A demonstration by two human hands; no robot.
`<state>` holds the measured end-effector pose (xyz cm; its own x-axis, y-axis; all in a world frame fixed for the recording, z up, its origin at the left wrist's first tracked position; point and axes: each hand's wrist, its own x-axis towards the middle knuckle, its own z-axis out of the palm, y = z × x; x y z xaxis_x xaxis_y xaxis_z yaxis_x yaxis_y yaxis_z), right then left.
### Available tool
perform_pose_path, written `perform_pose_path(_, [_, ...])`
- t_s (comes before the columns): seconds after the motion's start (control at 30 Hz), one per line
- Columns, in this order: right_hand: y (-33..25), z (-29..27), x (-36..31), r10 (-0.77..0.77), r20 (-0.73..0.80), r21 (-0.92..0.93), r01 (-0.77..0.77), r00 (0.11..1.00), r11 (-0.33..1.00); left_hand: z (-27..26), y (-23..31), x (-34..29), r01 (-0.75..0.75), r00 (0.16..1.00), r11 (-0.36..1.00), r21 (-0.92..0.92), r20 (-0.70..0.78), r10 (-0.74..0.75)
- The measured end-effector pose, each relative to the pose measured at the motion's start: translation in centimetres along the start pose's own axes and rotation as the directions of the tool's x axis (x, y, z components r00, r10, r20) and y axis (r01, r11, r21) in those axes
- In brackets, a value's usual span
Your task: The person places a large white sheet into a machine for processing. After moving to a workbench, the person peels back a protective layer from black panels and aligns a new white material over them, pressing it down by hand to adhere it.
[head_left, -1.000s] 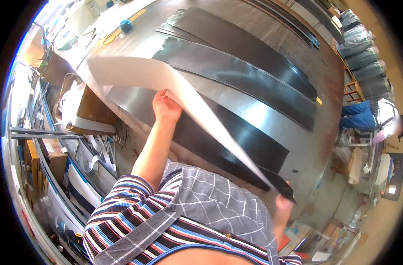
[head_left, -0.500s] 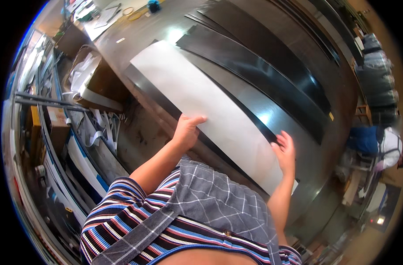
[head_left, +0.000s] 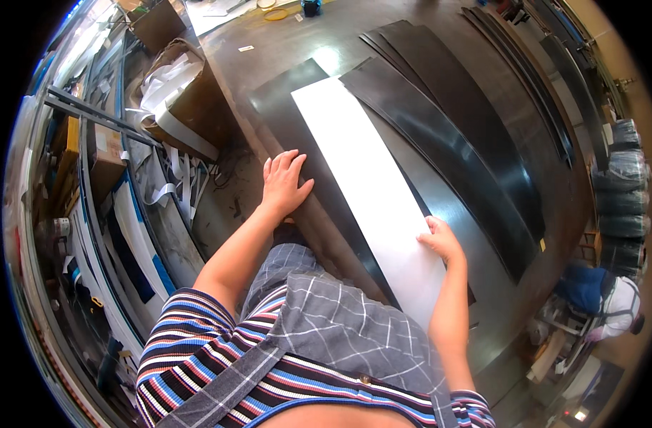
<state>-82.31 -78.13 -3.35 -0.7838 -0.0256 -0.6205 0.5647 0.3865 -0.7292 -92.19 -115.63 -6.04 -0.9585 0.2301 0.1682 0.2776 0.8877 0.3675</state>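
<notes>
Pinching the right edge of the white strip (head_left: 354, 157), the right hand (head_left: 446, 242) stands narrow, its thumb on top and its fingers curled at the rim; how far they reach beneath cannot be told. The left hand (head_left: 286, 184) is wide and holds nothing, palm down with fingers spread at the near edge of the surface (head_left: 283, 43), over or just beside the border of a dark strip (head_left: 286, 100); whether it presses there is unclear. The white strip lies between the hands, on top of the dark strip, which shows along its left side and past its far end. Its long axis runs slantwise — from a far end beyond both hands, ahead of the left one, back toward the apron (head_left: 340, 314) — and its near end passes beside the right forearm, where its last part is hidden. The dark strip points much the same way, fanned slightly left. The step in hand looks like placing or adjusting the white strip upon the dark one; any further straightening would call for a light, flat hold from the left hand while the right guides the edge. Beyond the right hand, other strips (head_left: 447, 146) lie fanned; left of the left hand stands a box (head_left: 204, 118) of white scraps.
</notes>
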Motion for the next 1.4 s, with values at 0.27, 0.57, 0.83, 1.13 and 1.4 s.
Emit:
perform_pose_path(0.27, [-2.7,2.4,4.0,-0.179,-0.030,-0.021,0.178,0.983,0.984,-0.3,0.2,2.3,-0.009,0.997,0.998,-0.060,0.082,0.014])
perform_pose_path(0.57, [-1.0,1.5,4.3,-0.197,-0.075,-0.107,0.188,0.978,0.976,-0.1,2.6,1.5,-0.009,0.993,0.998,-0.060,0.119,0.016])
perform_pose_path(0.83, [-1.0,1.8,3.6,-0.174,-0.112,-0.127,0.159,0.978,0.979,0.3,3.1,1.1,0.004,0.990,0.997,-0.081,0.142,0.007])
perform_pose_path(1.13, [-1.5,2.1,3.4,-0.193,-0.136,-0.116,0.178,0.972,0.977,0.1,3.1,1.3,0.004,0.992,0.996,-0.092,0.127,0.008])
perform_pose_path(1.4, [-1.7,2.0,3.0,-0.187,-0.157,-0.178,0.159,0.970,0.971,0.1,3.7,1.3,0.013,0.990,0.996,-0.085,0.144,0.000])
